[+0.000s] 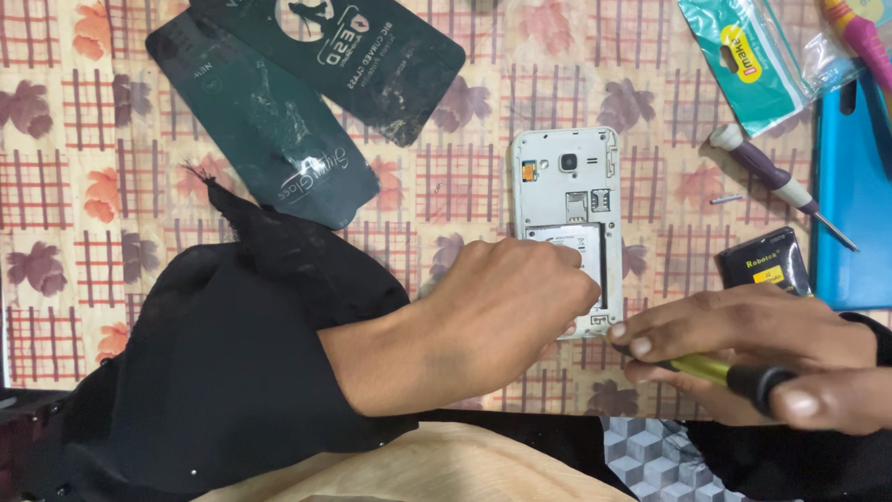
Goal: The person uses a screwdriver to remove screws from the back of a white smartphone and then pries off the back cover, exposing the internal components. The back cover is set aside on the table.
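With its back cover and battery (767,261) already off, the phone (567,200) lies mid-frame on the bench (56,186); the left hand (506,297) steadies it while the right hand (743,358) grips a screwdriver (720,372) at a lower-corner screw, inner screws seemingly remaining.

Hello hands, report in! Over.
Left hand pressing on open phone. Right hand grips screwdriver at phone's bottom edge. Battery lies beside.

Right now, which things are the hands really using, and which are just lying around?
In use:
- left hand resting on the white phone with its back off
- right hand gripping the yellow screwdriver at the phone's bottom edge

Lying about:
- two dark green packets
- purple screwdriver
- black battery
- blue cover
- teal bag
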